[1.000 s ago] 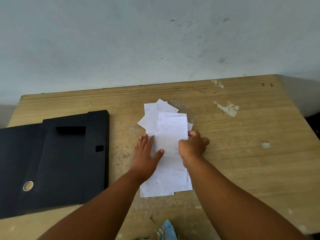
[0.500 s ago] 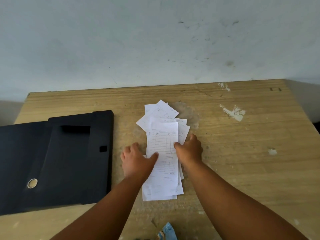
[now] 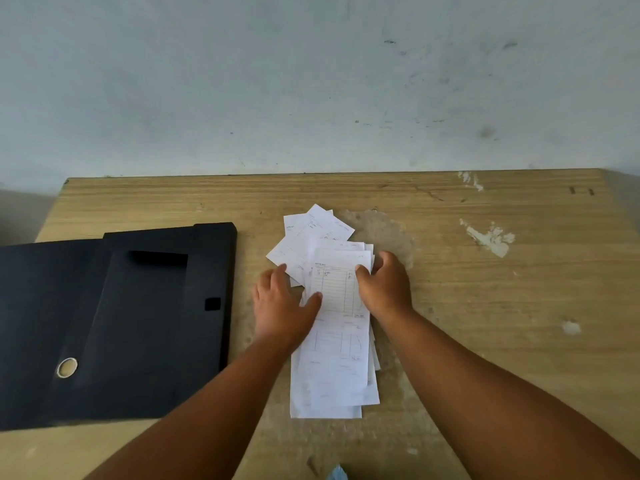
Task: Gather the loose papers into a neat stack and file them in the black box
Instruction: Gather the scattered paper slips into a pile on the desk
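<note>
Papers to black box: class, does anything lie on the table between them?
Nothing visible does. Only bare table separates the papers from the black box, which lies to their left.

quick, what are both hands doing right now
Left hand: open, flat against the papers.
Right hand: open, fingers curled on the pile's right edge.
</note>
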Demonstrator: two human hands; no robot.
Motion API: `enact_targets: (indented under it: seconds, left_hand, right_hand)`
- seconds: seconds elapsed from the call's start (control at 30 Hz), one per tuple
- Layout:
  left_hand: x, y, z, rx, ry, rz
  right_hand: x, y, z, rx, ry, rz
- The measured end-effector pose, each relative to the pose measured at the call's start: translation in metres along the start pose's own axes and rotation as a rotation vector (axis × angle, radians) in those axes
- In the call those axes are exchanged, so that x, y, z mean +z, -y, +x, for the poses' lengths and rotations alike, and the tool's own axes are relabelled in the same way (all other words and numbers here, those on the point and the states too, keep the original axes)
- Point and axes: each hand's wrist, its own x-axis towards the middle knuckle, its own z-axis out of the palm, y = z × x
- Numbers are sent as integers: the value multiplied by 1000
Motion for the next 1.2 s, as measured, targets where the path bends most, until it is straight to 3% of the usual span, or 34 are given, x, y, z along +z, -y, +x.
enact_targets:
  seconds: [0.2, 0.33, 0.77, 0.9, 0.97, 1.2]
  left_hand:
    - [-7, 8, 43, 107, 194, 160]
    - [-6, 12, 30, 231, 132, 218]
    - [-9, 33, -5, 283, 73, 104]
    - [-8, 54, -17, 358, 275, 376]
    - [-7, 60, -20, 396, 331, 508]
    - [-6, 55, -18, 370, 365, 587]
  right_hand:
    - [15, 30, 21, 51, 7, -45]
    - [24, 39, 26, 63, 28, -67]
    - [8, 11, -19, 147, 66, -157]
    - [8, 1, -40, 140, 90, -193]
    - [14, 1, -47, 146, 104, -171]
    - [22, 4, -50, 258, 150, 127]
